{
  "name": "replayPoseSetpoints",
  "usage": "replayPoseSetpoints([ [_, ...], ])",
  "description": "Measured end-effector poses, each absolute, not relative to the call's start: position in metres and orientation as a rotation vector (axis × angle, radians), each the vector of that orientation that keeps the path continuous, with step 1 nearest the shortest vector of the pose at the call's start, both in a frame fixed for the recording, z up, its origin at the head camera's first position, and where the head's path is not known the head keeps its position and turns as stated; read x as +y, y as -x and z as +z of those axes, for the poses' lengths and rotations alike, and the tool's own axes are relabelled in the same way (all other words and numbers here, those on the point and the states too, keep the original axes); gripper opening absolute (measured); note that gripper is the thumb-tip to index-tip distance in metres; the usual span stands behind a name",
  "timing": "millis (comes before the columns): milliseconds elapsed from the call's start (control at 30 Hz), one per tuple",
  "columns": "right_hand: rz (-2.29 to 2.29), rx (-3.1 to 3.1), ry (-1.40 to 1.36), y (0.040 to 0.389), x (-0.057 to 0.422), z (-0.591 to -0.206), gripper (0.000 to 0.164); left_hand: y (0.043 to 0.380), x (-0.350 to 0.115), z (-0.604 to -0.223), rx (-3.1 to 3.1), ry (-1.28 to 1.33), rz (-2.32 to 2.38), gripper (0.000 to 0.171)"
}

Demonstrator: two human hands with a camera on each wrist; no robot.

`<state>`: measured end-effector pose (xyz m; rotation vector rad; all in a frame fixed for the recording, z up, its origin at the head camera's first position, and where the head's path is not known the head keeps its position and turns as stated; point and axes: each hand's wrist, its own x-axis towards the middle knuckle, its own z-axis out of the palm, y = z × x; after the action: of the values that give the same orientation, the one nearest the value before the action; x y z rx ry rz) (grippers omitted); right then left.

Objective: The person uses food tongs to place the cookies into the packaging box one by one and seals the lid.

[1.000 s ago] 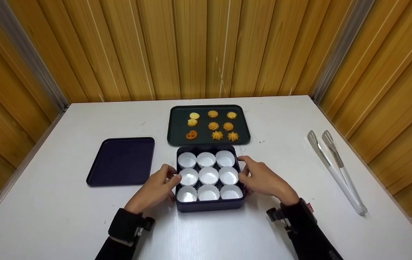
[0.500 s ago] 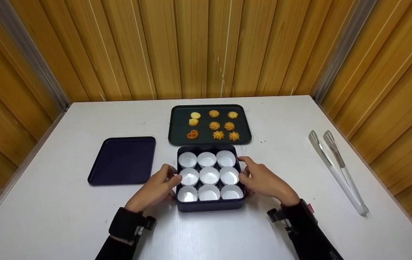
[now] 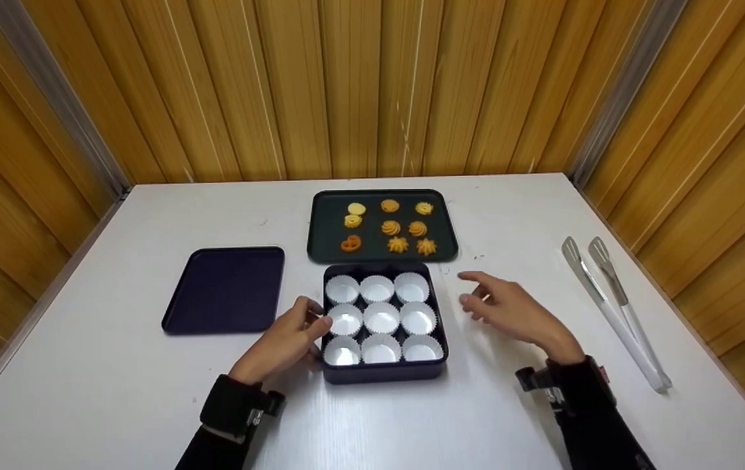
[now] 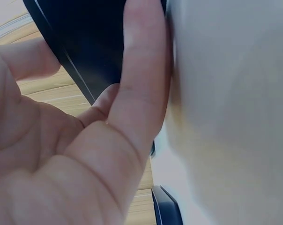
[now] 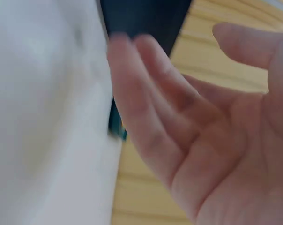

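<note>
A dark navy square box (image 3: 385, 373) sits mid-table, filled with rows of white fluted paper cups (image 3: 382, 318). My left hand (image 3: 284, 339) holds its left side, thumb at the rim and fingers along the outer wall; the left wrist view shows those fingers (image 4: 144, 70) low against the dark side, near the tabletop. To the right of the box, my right hand (image 3: 516, 313) is off it, fingers loosely spread with nothing in them. In the right wrist view, the right fingers (image 5: 132, 89) appear blurred in front of the box's dark wall (image 5: 141, 21).
Behind the box lies a dark green tray (image 3: 320, 241) with several cookies (image 3: 390, 227) and a pretzel (image 3: 350, 243). A flat navy lid (image 3: 225, 290) lies to the left. Metal tongs (image 3: 620, 313) with white handles rest at the right. Wood-patterned walls (image 3: 346, 91) surround the white table (image 3: 117, 365).
My right hand has let go of the box's right side and moved a short way right, its fingers opening. The left hand stays at the box, which has not visibly moved.
</note>
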<state>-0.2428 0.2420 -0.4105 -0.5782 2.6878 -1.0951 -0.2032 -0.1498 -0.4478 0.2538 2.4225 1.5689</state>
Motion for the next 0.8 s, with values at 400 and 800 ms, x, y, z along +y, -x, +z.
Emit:
replayPoseSetpoints([
  [400,-0.783,3.027,0.229,0.242,0.368,-0.399,0.071,0.205,-0.150,-0.448,2.374,-0.248,1.584,0.033],
  [800,-0.644,2.878,-0.183,0.242,0.420,-0.419,0.074,0.206,-0.150,-0.450,2.416,-0.247,1.562,0.034],
])
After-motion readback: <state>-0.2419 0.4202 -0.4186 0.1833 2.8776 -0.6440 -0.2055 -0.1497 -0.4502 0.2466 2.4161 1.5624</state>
